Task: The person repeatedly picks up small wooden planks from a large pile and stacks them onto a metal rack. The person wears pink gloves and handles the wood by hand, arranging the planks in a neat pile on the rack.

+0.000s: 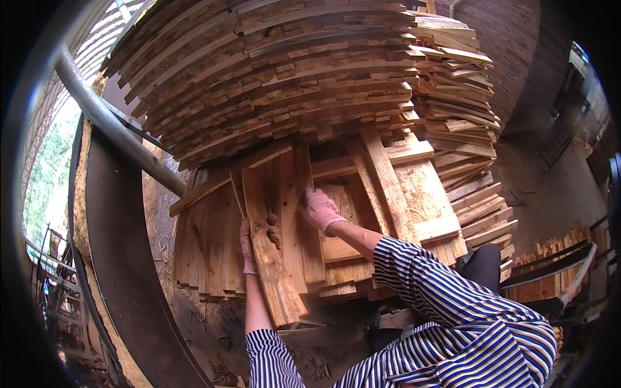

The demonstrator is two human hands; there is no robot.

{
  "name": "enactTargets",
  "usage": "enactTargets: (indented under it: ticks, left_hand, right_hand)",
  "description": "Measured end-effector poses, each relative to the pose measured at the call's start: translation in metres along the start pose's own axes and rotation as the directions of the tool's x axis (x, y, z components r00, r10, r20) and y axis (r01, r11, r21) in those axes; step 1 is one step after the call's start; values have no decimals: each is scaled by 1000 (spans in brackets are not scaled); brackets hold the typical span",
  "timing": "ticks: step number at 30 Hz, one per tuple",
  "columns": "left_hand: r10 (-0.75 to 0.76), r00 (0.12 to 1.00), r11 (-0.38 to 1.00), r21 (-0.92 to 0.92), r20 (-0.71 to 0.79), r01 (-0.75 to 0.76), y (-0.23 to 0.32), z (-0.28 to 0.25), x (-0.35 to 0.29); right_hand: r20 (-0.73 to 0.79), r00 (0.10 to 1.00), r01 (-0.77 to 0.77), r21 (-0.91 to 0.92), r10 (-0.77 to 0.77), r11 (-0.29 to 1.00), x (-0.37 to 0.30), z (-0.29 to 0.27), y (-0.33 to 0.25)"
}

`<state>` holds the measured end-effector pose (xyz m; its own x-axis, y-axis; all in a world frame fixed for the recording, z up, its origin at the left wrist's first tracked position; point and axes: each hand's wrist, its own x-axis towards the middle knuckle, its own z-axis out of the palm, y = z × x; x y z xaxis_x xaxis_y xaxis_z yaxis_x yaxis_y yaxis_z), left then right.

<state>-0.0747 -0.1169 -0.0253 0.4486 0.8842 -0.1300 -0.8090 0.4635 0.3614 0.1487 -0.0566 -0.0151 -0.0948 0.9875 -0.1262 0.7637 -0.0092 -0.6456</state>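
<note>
Over plank pile's [210, 258] near edge, gripping knotted board [268, 253] in left hand [248, 249], best kept steady; cannot tell right hand's [321, 210] hold.

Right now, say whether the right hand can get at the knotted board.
Likely yes: the knotted board, held by the left hand at its left edge, is uncovered toward the right hand.

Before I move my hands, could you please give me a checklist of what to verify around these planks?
1. Left hand, pink-gloved, at left edge of the long, knotted wooden plank: ok.
2. Its fingers behind that plank: cannot tell, hidden.
3. Right hand, pink-gloved, apart from that plank: ok.
4. Plank's near end within the low brown plank pile: not ok, appears past its edge.
5. Plank face without dark, round knots: not ok, some show.
</note>
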Motion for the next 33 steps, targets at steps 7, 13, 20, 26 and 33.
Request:
enactTargets:
  ticks: [7,13,20,26,33]
  left_hand:
    - [-18,1000,999,-43,-16,17,7,-23,-31]
    - [-93,995,988,118,-38,97,16,-30,-29]
    - [-214,972,976,69,94,208,-14,-4,25]
    - [-103,995,995,15,2,103,8,-35,-32]
    - [-62,998,967,248,-19,65,6,-22,4]
  right_hand:
    - [-550,789,-45,-498,-275,866,-40,-52,99]
    - [-210,959,-221,-138,190,966,-65,-114,117]
    - [-411,761,-614,-208,502,761,-47,-74,145]
    - [-91,934,-352,-83,344,932,-86,-61,48]
    - [-99,982,74,-593,-164,801,-8,-8,18]
